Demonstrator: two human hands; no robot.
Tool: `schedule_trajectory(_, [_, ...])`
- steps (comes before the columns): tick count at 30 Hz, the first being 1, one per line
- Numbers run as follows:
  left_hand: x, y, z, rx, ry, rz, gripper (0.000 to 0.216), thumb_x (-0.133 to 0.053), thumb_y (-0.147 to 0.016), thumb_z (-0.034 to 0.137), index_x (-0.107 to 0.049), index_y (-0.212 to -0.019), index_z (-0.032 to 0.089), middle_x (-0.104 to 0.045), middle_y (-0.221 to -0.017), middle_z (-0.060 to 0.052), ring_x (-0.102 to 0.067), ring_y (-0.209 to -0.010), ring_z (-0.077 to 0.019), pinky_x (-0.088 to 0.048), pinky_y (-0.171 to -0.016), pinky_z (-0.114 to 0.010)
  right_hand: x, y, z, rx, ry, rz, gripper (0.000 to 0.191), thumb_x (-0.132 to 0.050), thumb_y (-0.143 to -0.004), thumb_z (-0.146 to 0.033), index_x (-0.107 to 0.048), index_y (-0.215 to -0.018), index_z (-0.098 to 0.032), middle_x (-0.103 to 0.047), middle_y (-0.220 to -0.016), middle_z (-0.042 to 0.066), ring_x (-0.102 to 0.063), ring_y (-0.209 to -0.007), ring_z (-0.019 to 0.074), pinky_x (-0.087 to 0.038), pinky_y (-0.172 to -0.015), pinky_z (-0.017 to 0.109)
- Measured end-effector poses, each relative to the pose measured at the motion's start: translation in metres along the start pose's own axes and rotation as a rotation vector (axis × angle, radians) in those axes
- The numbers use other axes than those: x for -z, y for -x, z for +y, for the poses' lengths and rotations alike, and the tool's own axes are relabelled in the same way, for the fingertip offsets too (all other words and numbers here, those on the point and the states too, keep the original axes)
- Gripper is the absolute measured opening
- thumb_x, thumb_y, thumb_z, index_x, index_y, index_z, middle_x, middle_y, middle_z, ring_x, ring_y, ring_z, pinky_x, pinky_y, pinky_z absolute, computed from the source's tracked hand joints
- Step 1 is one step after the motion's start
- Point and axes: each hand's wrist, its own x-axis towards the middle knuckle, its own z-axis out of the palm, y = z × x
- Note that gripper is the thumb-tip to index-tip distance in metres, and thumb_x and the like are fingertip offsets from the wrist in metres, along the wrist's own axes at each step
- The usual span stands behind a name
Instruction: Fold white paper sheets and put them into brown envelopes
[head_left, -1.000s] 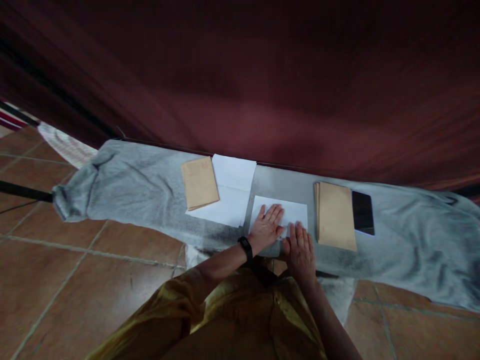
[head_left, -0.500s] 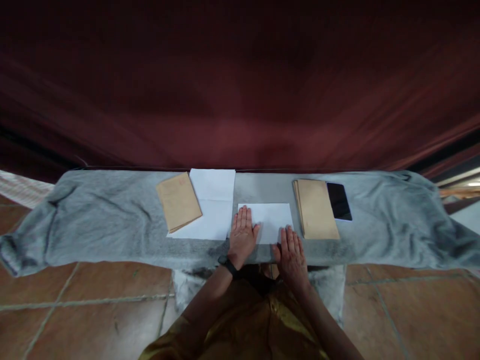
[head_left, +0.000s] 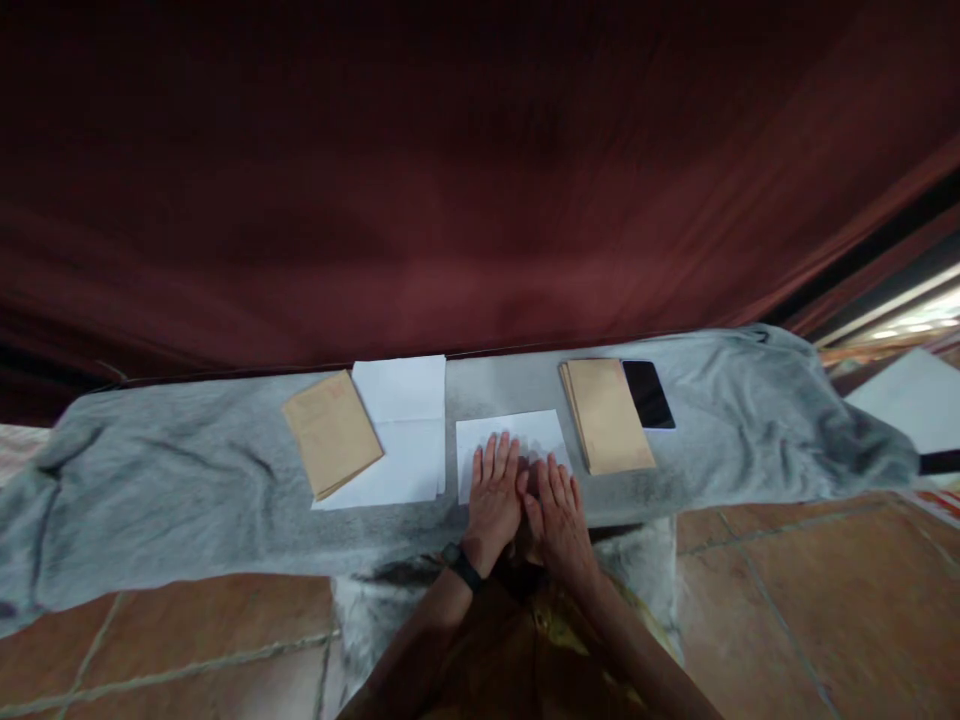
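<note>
A folded white sheet of paper [head_left: 480,432] lies in front of me on the grey cloth. My left hand [head_left: 495,497] rests flat on its middle, fingers stretched out and a dark band on the wrist. My right hand [head_left: 559,517] lies flat beside it on the sheet's near right part, fingers extended. The thumbs are close together, and the hands hide the sheet's near edge. To the left are larger white sheets [head_left: 409,450] with a crease across them, partly under brown envelopes [head_left: 334,435]. A stack of brown envelopes [head_left: 609,418] lies just right of the folded sheet.
A dark-screened phone [head_left: 649,396] lies against the right envelope stack. The grey cloth [head_left: 195,470] covers the narrow table and is wrinkled at both ends. A dark red curtain [head_left: 465,220] hangs behind it. Tiled floor [head_left: 750,580] shows below.
My left hand has moved right across the folded sheet, and my right hand has come closer to it. The view has tilted and shifted slightly. The envelopes and phone stay in place.
</note>
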Motion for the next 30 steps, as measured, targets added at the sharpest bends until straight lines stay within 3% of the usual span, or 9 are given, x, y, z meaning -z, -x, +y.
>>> schedule_trajectory(5, [-0.006,0.008,-0.006,0.006,-0.001,0.018,0.063,-0.034,-0.101,0.024,-0.014,-0.16,0.017,-0.027,-0.164,-0.012,-0.022,-0.152,-0.026,-0.03,-0.122,-0.054,-0.005,-0.007,-0.003,0.062,0.0,-0.025,0.058,-0.035,-0.105,-0.035,-0.025,-0.158,-0.013,-0.03,-0.162,0.016,-0.027,-0.15,0.0297,-0.029,-0.12,0.051])
schedule_trajectory(10, [0.0,0.018,-0.028,0.12,-0.031,0.109,0.063,-0.032,-0.103,0.035,-0.017,-0.159,0.01,-0.032,-0.161,-0.018,-0.027,-0.151,-0.0293,-0.033,-0.119,-0.054,-0.009,0.005,0.013,0.017,0.054,0.023,0.068,-0.039,-0.104,-0.041,-0.017,-0.159,-0.008,-0.027,-0.162,0.019,-0.029,-0.149,0.0321,-0.031,-0.119,0.051])
schedule_trajectory(14, [0.005,0.02,-0.031,0.172,-0.05,0.15,0.066,-0.033,-0.103,0.039,-0.017,-0.159,0.007,-0.032,-0.16,-0.023,-0.027,-0.15,-0.0333,-0.032,-0.119,-0.057,-0.008,0.01,0.017,-0.007,0.065,0.04,0.071,-0.039,-0.103,-0.044,-0.015,-0.16,-0.009,-0.026,-0.163,0.019,-0.03,-0.149,0.0333,-0.032,-0.117,0.052])
schedule_trajectory(17, [0.005,0.004,-0.027,0.128,-0.021,0.15,0.063,-0.033,-0.103,0.034,-0.019,-0.158,0.008,-0.031,-0.16,-0.022,-0.023,-0.151,-0.0333,-0.029,-0.12,-0.059,-0.009,0.01,0.015,-0.016,0.057,0.041,0.07,-0.039,-0.103,-0.045,-0.018,-0.159,-0.008,-0.027,-0.162,0.02,-0.029,-0.149,0.0334,-0.032,-0.118,0.052])
schedule_trajectory(21, [-0.003,-0.042,-0.029,-0.09,0.127,0.055,0.053,-0.031,-0.103,0.03,-0.031,-0.155,0.016,-0.039,-0.159,-0.013,-0.03,-0.15,-0.0239,-0.037,-0.119,-0.048,-0.009,0.009,0.014,-0.03,0.043,0.044,0.068,-0.04,-0.102,-0.045,-0.024,-0.157,-0.007,-0.029,-0.162,0.019,-0.029,-0.149,0.0328,-0.031,-0.118,0.052])
schedule_trajectory(24, [-0.01,-0.071,-0.035,-0.153,0.126,-0.006,0.05,-0.03,-0.104,0.03,-0.04,-0.149,0.013,-0.041,-0.157,-0.014,-0.034,-0.148,-0.0237,-0.036,-0.12,-0.045,-0.008,0.008,0.013,-0.052,0.044,0.047,0.067,-0.041,-0.102,-0.045,-0.027,-0.156,-0.007,-0.03,-0.161,0.019,-0.032,-0.148,0.032,-0.03,-0.119,0.05])
schedule_trajectory(27, [-0.013,-0.08,-0.037,-0.176,0.079,-0.018,0.051,-0.031,-0.103,0.03,-0.038,-0.15,0.01,-0.039,-0.158,-0.016,-0.031,-0.149,-0.0269,-0.033,-0.121,-0.05,-0.004,0.008,0.011,-0.07,0.043,0.026,0.066,-0.041,-0.102,-0.045,-0.031,-0.155,-0.006,-0.033,-0.16,0.019,-0.033,-0.147,0.0311,-0.03,-0.119,0.049])
schedule_trajectory(30, [-0.01,-0.071,-0.033,-0.184,0.064,0.028,0.055,-0.032,-0.103,0.03,-0.03,-0.154,0.011,-0.033,-0.161,-0.017,-0.025,-0.152,-0.0275,-0.032,-0.12,-0.052,0.0,0.003,0.009,-0.116,0.023,-0.003,0.062,-0.039,-0.103,-0.045,-0.037,-0.152,-0.006,-0.036,-0.159,0.019,-0.034,-0.147,0.0303,-0.029,-0.119,0.049])
